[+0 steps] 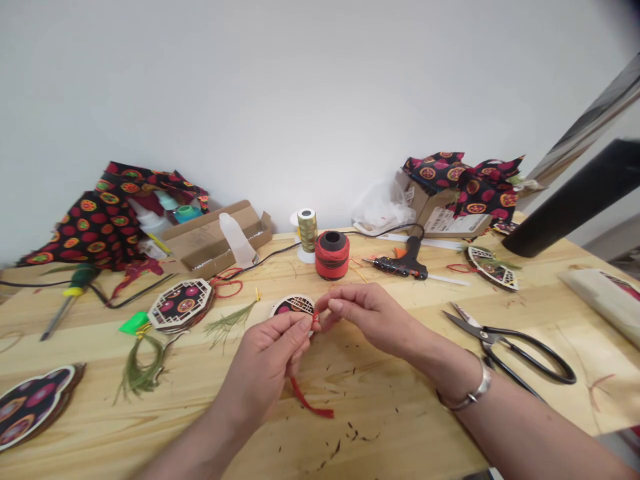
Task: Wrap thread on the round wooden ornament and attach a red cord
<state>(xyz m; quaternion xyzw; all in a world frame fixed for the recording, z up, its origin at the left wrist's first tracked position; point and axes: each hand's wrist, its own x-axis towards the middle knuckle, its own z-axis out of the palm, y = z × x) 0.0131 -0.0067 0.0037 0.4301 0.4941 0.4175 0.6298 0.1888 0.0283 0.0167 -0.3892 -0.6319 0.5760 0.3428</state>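
My left hand (277,343) pinches a red cord near the middle of the table, its fingers closed. A flat red tail of the cord (310,403) hangs below that hand and lies on the wood. My right hand (363,313) meets the left fingertips, thumb and forefinger pinched at the same spot; the exact hold there is small and partly hidden. Just behind both hands lies a round wooden-framed ornament (295,305) with patterned fabric, partly covered by the fingers. Whether the cord joins it cannot be seen.
Behind the hands stand a red thread spool (332,257) and a gold spool (307,230). A glue gun (405,261) and black-handled scissors (505,340) lie to the right. Leftward are an octagonal ornament (181,305), a green tassel (140,367), a screwdriver (70,300) and an open cardboard box (213,247).
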